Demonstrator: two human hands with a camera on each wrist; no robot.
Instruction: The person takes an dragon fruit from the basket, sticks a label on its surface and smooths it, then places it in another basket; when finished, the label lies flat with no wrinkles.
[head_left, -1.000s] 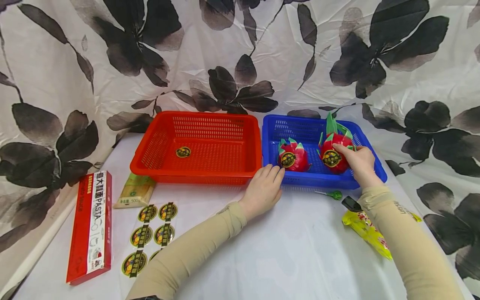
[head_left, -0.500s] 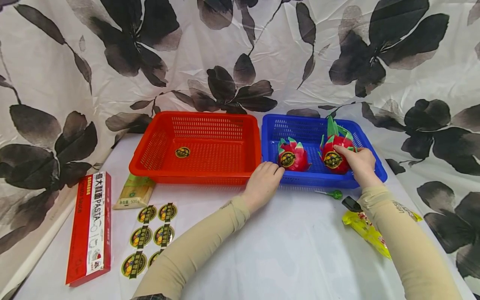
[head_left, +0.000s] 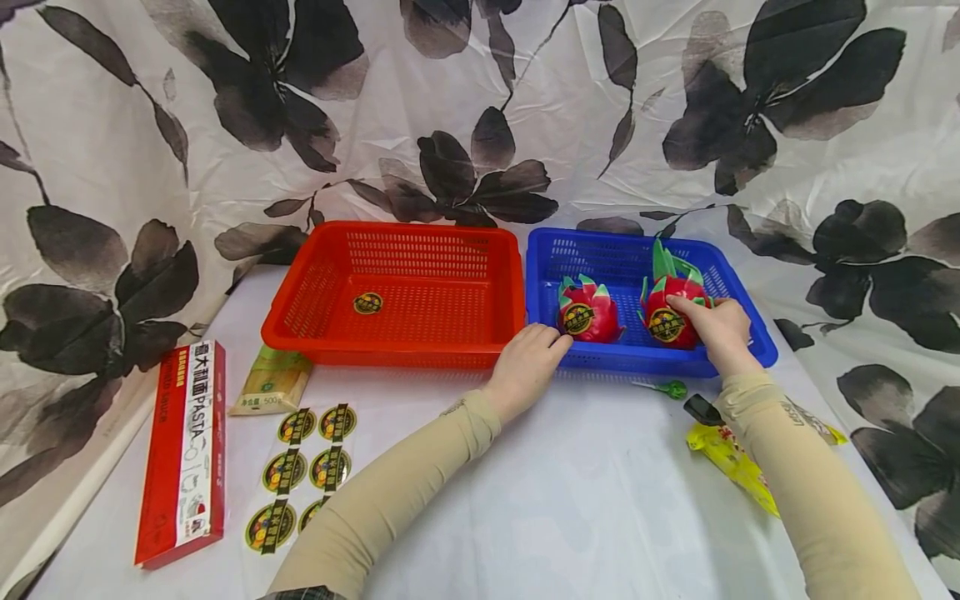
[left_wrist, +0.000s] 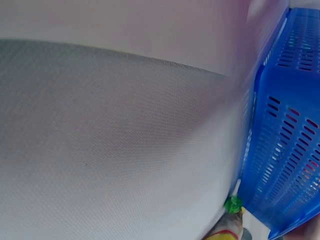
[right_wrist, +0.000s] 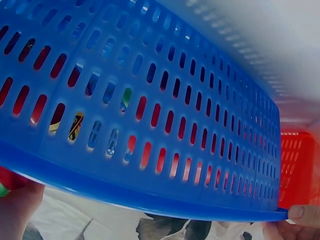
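Note:
In the head view, my right hand [head_left: 723,329] holds a red dragon fruit [head_left: 686,292] by its right side, inside the blue basket [head_left: 630,358]. A round black-and-gold sticker [head_left: 666,325] faces front on that fruit. Another dragon fruit [head_left: 606,321], with a similar sticker, sits left of it in the same basket. My left hand [head_left: 525,371] grips the blue basket's front left corner, beside the red basket [head_left: 397,357]. Seen from the right wrist, the left thumb [right_wrist: 303,215] and fingers pinch the blue rim.
One round sticker [head_left: 367,302] lies in the red basket. A pasta box [head_left: 180,454], a packet [head_left: 272,382] and a sheet of stickers [head_left: 303,475] lie at left. Right front are a green lollipop [head_left: 675,389], a black object [head_left: 702,409] and a yellow wrapper [head_left: 738,471].
My right hand and the dragon fruit have sunk slightly into the blue basket. The left fingers have drawn in a little at the basket corner.

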